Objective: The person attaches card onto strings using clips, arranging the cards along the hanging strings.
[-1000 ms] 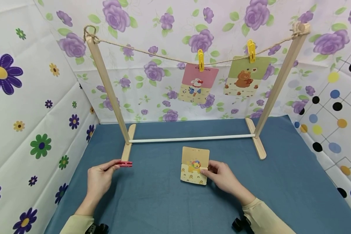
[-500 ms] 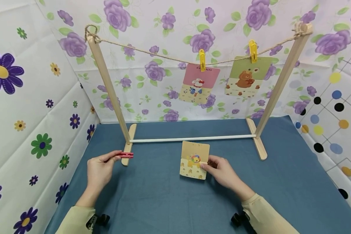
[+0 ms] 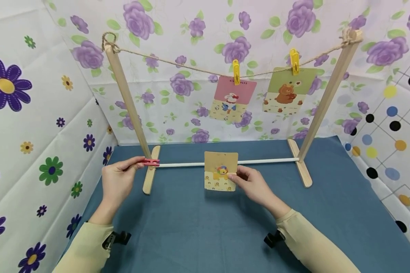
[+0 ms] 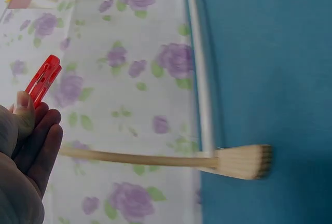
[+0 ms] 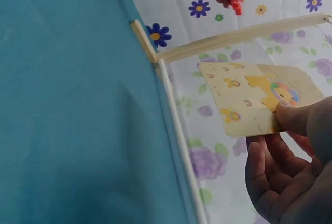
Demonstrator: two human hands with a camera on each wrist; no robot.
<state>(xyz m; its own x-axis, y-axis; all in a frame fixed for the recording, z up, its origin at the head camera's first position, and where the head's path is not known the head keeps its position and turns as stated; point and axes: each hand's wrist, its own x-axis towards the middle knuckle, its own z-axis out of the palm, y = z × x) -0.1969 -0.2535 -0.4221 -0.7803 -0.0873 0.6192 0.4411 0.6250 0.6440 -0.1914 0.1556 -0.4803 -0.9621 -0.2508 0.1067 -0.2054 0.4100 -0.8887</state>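
My left hand [image 3: 117, 182] pinches a red clothespin [image 4: 44, 79] between thumb and fingertips, in front of the stand's left foot in the head view. Held at its right edge by my right hand [image 3: 254, 187], a yellow card [image 3: 221, 167] with a lion picture is upright above the cloth, overlapping the white rod. Above and behind it, a pink card [image 3: 233, 96] with a rabbit hangs from the twine [image 3: 191, 68] by a yellow clothespin [image 3: 236, 72]. Farther right, a green card [image 3: 290, 89] with a bear hangs by another yellow clothespin [image 3: 295, 62].
The twine is tied to two wooden posts, a left post [image 3: 126, 94] and a right post [image 3: 328, 98]. A white rod [image 3: 266, 161] joins their feet low down. Blue cloth [image 3: 191, 227] covers the table. Flowered fabric [image 3: 177, 121] stands behind, with patterned sheets at both sides.
Both hands have risen and moved away toward the line, carrying the red clothespin and the lion card. The card has also shifted slightly left. The hanging cards stay in place.
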